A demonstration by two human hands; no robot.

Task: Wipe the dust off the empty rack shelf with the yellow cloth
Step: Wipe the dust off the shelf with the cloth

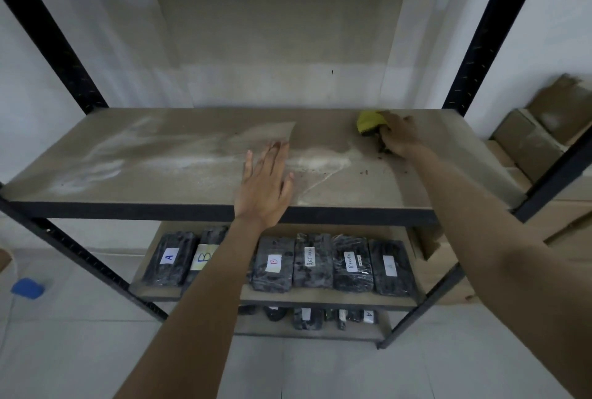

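The yellow cloth (368,121) is gripped in the right hand (398,137) and pressed against the rack shelf (179,184), toward its rear right corner. The cloth is bunched, and its yellow part is seen just left of the closed fingers. The left hand (264,189) is laid flat on the shelf near the front edge, fingers spread wide, holding nothing, well apart from the right hand. Pale dust streaks (192,160) are spread to the left of the left hand and between the two hands. Labelled dark wrapped packages (275,265) are stored on the shelf below the hands.
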